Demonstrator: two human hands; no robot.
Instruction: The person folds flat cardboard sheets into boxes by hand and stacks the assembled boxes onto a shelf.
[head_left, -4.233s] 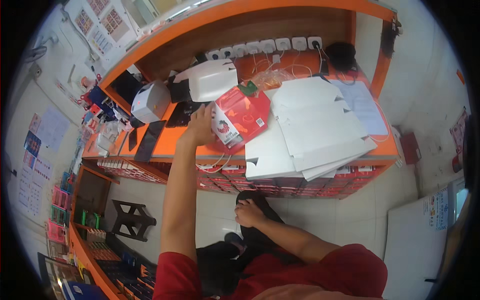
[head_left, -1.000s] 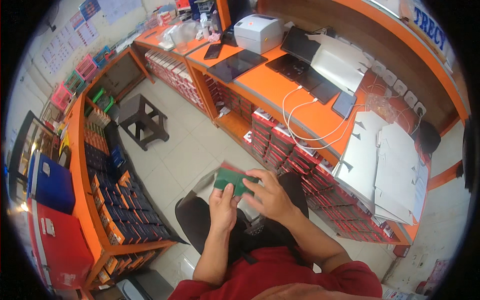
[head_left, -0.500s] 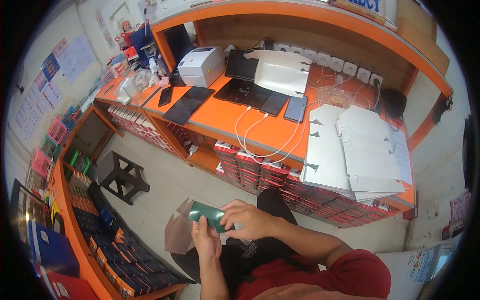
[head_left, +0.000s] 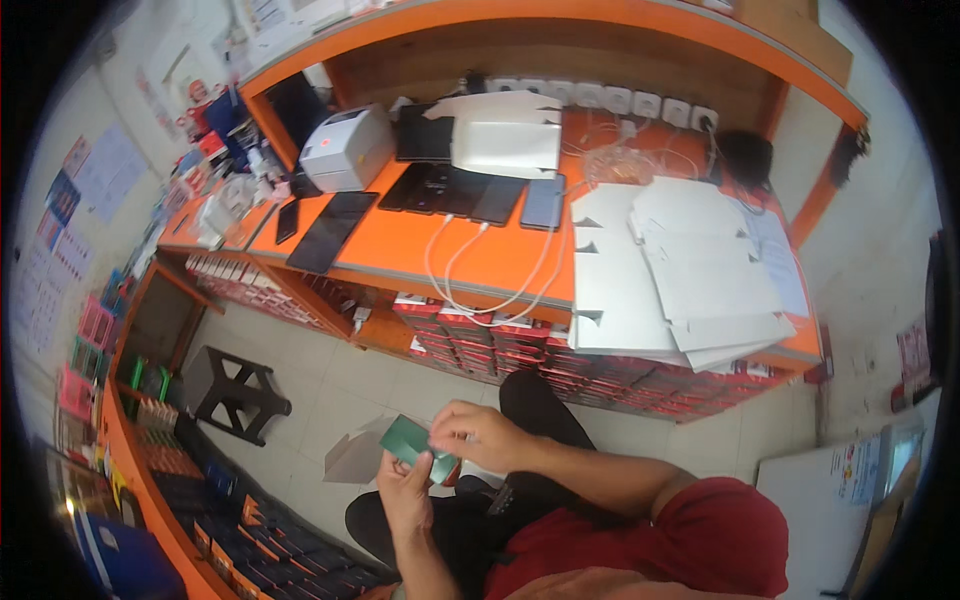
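An orange desk (head_left: 480, 255) runs along the wall of this small shop, with shelves of red boxes (head_left: 520, 345) beneath it. On it, toward twelve o'clock, sit a white printer (head_left: 347, 148), a row of dark phones (head_left: 455, 190) with white cables (head_left: 490, 270), and at two o'clock a stack of flat white cartons (head_left: 690, 265). A black stool (head_left: 235, 392) stands on the tiled floor at nine o'clock. Down at six o'clock, over the person's lap, the left hand (head_left: 405, 490) grips a small green box (head_left: 415, 445) from below, fingers closed on it, while the right hand (head_left: 480, 435) pinches its upper edge from the right side.
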